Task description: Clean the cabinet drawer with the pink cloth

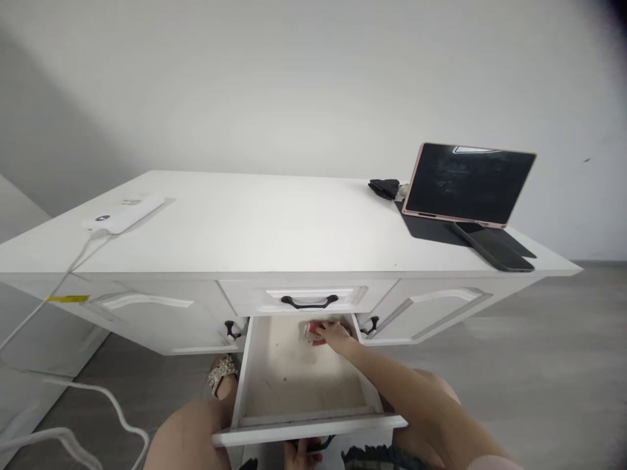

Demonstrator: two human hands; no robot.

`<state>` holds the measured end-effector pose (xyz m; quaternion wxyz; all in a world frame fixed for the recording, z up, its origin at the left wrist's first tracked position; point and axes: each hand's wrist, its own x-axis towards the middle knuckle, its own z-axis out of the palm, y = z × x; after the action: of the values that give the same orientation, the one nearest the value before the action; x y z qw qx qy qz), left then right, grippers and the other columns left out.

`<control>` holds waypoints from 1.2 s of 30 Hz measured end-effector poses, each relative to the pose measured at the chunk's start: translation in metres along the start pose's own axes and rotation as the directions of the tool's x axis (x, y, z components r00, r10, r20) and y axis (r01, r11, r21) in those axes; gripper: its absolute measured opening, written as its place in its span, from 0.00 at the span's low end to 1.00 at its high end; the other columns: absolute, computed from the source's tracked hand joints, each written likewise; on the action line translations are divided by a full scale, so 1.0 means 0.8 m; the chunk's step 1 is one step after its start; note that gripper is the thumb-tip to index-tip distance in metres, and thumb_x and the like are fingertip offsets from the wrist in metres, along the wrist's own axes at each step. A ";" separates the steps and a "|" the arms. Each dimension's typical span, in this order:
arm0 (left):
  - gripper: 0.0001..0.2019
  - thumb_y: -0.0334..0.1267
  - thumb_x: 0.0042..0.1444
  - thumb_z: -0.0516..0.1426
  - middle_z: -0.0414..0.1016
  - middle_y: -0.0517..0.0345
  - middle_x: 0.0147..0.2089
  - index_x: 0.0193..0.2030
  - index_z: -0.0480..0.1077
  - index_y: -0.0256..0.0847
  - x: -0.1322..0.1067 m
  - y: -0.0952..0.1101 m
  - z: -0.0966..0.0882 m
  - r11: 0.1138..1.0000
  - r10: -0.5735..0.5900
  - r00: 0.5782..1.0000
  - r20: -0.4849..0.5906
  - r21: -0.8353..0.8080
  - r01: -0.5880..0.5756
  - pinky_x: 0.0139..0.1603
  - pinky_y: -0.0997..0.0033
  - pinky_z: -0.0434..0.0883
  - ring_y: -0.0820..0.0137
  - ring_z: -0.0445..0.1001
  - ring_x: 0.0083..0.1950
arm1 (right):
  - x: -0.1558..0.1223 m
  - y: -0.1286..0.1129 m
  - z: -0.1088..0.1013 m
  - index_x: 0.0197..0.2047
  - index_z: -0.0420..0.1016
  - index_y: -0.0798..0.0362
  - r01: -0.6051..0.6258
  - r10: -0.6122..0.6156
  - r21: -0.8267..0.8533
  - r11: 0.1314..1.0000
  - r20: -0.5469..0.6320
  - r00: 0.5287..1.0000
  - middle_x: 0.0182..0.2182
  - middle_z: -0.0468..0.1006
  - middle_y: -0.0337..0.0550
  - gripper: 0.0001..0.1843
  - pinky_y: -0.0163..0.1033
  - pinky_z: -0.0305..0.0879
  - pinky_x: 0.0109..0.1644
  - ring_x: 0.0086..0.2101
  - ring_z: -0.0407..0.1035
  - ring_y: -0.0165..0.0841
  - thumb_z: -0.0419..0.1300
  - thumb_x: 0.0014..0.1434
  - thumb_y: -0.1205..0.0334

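A white drawer (304, 385) is pulled out of the cabinet, and a few small specks and marks show on its pale bottom. My right hand (336, 336) reaches inside towards the back, its fingers closed on a small red-and-white object (313, 331), blurred so that its kind cannot be made out. Below the drawer's front edge, my left hand (298, 455) has its fingers around the dark drawer handle (321, 446). The drawer front partly hides that hand.
Above is a closed drawer with a black handle (309, 303). The white cabinet top (274, 222) bears a white power bank (128, 215) with a cable, a tablet (467, 185), a phone (492, 247) and a black folded item (385, 188). My knees flank the open drawer.
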<state>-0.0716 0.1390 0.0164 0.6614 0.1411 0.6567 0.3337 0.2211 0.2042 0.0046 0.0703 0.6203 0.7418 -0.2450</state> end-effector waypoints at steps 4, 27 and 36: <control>0.09 0.43 0.46 0.64 0.80 0.50 0.31 0.36 0.75 0.49 -0.056 -0.106 0.045 0.997 -0.076 0.995 0.057 -0.011 0.077 0.37 0.46 0.76 0.45 0.79 0.41 | -0.061 -0.012 0.018 0.51 0.75 0.51 0.084 -0.078 -0.049 0.995 0.123 0.989 0.51 0.75 0.53 0.23 0.55 0.64 0.52 0.48 0.71 0.48 0.57 0.53 0.77; 0.19 0.32 0.33 0.72 0.75 0.64 0.26 0.26 0.65 0.41 -0.059 -0.143 0.096 0.926 0.166 0.963 0.211 -0.369 -0.079 0.37 0.71 0.73 0.72 0.76 0.29 | -0.276 -0.052 0.022 0.68 0.54 0.46 -0.331 0.479 0.390 0.859 -0.389 0.787 0.50 0.70 0.56 0.32 0.44 0.66 0.32 0.32 0.73 0.42 0.44 0.61 0.61; 0.10 0.35 0.43 0.66 0.76 0.64 0.28 0.29 0.68 0.42 -0.039 -0.130 0.103 0.886 0.132 0.964 0.233 -0.464 -0.009 0.35 0.71 0.69 0.71 0.77 0.31 | -0.197 -0.100 0.050 0.64 0.64 0.49 -0.132 0.347 0.366 0.921 -0.621 0.703 0.54 0.70 0.53 0.25 0.41 0.69 0.42 0.40 0.73 0.39 0.46 0.64 0.60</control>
<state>0.0374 0.0635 -0.0161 0.7428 0.0470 0.4620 0.4822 0.1713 0.0376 0.0559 -0.2645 0.7615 0.5833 -0.0995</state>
